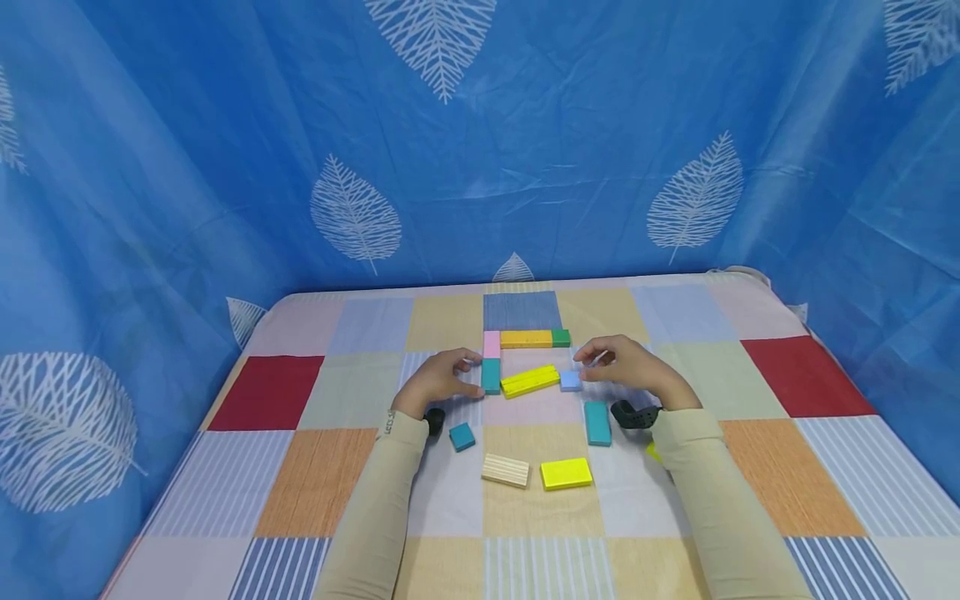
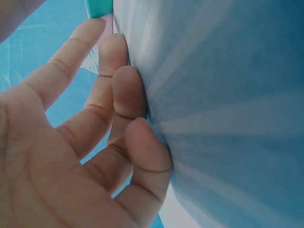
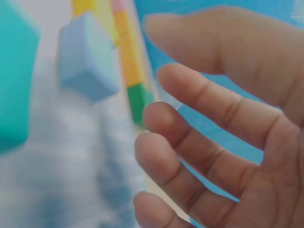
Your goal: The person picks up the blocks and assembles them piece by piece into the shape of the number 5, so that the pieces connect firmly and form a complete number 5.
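My left hand point(image 1: 441, 379) lies at the left side of a teal block point(image 1: 491, 377), its fingers loosely bent. In the left wrist view a fingertip point(image 2: 97, 26) is right at the teal block's end point(image 2: 99, 7). That block lines up with a pink block point(image 1: 491, 343); an orange block point(image 1: 525, 339) and a green block point(image 1: 561, 337) run right from it, forming a corner. Inside lies a slanted yellow block point(image 1: 531, 381), its right end by a light blue block point(image 1: 570, 381). My right hand point(image 1: 626, 367) hovers beside the light blue block, fingers apart and holding nothing.
Nearer me lie a small teal block point(image 1: 462, 437), a striped wooden block point(image 1: 506, 470), a yellow block point(image 1: 566, 473) and a longer teal block point(image 1: 597, 423). Another yellow piece point(image 1: 653, 451) is partly hidden by the right sleeve. Blue curtains point(image 1: 525, 167) surround the patchwork-covered table point(image 1: 360, 517).
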The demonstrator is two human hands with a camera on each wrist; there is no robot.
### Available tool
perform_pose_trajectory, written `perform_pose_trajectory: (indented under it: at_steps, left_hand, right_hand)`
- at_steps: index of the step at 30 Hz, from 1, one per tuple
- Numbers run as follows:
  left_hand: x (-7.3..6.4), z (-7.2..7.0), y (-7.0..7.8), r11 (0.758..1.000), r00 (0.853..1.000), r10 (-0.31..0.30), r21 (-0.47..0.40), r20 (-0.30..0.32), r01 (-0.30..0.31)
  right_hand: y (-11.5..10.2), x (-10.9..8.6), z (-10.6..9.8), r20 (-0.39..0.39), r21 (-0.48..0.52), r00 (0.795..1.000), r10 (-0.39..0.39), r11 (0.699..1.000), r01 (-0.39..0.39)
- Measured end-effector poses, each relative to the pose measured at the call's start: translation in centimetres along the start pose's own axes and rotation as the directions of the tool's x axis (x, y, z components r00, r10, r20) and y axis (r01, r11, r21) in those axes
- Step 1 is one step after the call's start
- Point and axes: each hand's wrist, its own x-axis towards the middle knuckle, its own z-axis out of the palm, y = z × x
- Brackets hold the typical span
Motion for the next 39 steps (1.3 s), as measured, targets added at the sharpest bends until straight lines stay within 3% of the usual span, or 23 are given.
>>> perform_pose_trajectory:
  at_steps: [7, 13, 19, 27, 39]
  left_hand:
    - [0.2, 0.3, -0.6, 1.000, 1.000, 0.000, -0.024, 0.005, 0.001]
    - [-0.1, 0.3, -0.6, 1.000, 1.000, 0.004, -0.027, -0.001, -0.004]
    - [0.0, 0.2, -0.6, 1.000, 1.000, 0.019, -0.014, 0.007, -0.019]
    - [0.0, 0.0, -0.4, 1.000, 1.000, 0.021, -0.017, 0.007, -0.021]
    - [0.0, -0.2, -0.2, 1.000, 1.000, 0.017, -0.022, 0.009, -0.017]
  right_hand:
    - [-1.6, -0.5, 0.1, -0.117, 0.078, 0.991, 0.072, 0.995, -0.063]
    - [-2.2, -1.1, 1.1, -0.142, 0.160, 0.986, 0.090, 0.985, -0.067]
    - [-2.4, -2.3, 1.9, -0.143, 0.184, 0.984, 0.103, 0.980, -0.076]
    - [-2.1, -4.5, 1.9, -0.107, 0.179, 0.980, 0.170, 0.973, -0.149]
    - [-0.2, -5.9, 2.4, -0.032, 0.126, 0.987, 0.155, 0.981, -0.150]
